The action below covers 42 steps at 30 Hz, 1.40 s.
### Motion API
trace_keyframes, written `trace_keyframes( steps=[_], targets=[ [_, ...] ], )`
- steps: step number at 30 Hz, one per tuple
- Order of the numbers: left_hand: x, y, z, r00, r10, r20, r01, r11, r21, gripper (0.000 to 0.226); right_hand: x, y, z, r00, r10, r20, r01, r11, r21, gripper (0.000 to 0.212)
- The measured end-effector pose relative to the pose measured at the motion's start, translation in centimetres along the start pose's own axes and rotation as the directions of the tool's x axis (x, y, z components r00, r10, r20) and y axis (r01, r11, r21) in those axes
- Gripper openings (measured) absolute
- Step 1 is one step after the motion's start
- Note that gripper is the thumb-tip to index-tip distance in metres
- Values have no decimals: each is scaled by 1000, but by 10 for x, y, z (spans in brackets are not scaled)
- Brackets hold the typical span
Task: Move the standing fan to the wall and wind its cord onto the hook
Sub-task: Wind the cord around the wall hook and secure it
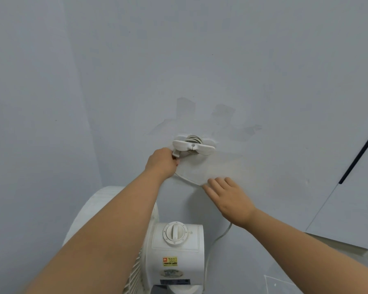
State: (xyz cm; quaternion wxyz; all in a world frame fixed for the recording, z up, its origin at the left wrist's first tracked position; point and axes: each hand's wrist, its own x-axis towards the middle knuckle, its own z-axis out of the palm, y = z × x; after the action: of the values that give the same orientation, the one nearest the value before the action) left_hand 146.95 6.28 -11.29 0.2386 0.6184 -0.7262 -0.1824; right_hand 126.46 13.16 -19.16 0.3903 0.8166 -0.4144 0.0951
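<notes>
The white standing fan (pixel 175 253) stands right below me against the pale wall, its motor housing and round dial facing up. A white winged hook (pixel 193 147) is fixed to the wall above it, with several turns of white cord wound behind its wings. My left hand (pixel 163 162) grips the cord's plug end just under the hook's left wing. A loose loop of cord (pixel 189 181) runs from that hand to my right hand (pixel 229 200), whose straight fingers press it against the wall. More cord (pixel 219 238) hangs down behind the fan.
A white door panel (pixel 348 198) with a dark vertical handle strip (pixel 359 153) fills the right side. The wall corner lies at the left. Light floor (pixel 285 281) shows at the lower right beside the fan.
</notes>
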Motion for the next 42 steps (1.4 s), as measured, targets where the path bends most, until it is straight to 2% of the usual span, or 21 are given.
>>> trace_keyframes(
  steps=[2,4,6,8,10,12,14,19,22,27,32,36,42],
  targets=[
    [1,-2,-1,1000,1,-19,-1,1000,-9,18,11,2,-9,989,93,-113,-83,993,89,41],
    [2,-4,-2,1000,7,-16,-8,998,-68,14,32,4,-23,947,212,-241,-163,965,206,43],
    [2,-7,-5,1000,-4,3,5,981,-195,17,54,8,-39,889,322,-326,-221,925,310,46],
    [1,-10,-9,999,-23,42,37,932,-359,25,71,12,-50,855,383,-348,-256,898,358,46],
    [0,-12,-12,995,-31,90,70,880,-469,22,82,15,-57,861,412,-297,-292,880,375,44],
    [-4,-10,-15,989,-43,143,111,851,-514,14,89,17,-58,877,427,-218,-320,860,397,45],
    [-6,-8,-16,983,-62,174,150,819,-553,15,90,15,-58,894,412,-177,-317,860,401,49],
    [-7,-8,-18,979,-108,172,194,746,-637,24,95,7,-57,978,150,-143,-115,967,225,58],
    [-7,-11,-19,975,-136,173,219,691,-689,25,105,7,-57,988,125,-95,-109,981,158,51],
    [-6,-14,-21,967,-181,180,252,577,-777,28,118,15,-56,999,52,-15,-51,994,93,52],
    [-8,-15,-25,957,-184,223,289,568,-771,28,125,16,-58,997,52,62,-56,996,62,45],
    [-10,-16,-28,942,-200,268,334,560,-758,26,141,19,-67,981,78,178,-106,982,154,43],
    [-13,-16,-28,931,-190,311,360,611,-705,26,150,19,-72,969,106,223,-158,960,232,26]
  ],
)
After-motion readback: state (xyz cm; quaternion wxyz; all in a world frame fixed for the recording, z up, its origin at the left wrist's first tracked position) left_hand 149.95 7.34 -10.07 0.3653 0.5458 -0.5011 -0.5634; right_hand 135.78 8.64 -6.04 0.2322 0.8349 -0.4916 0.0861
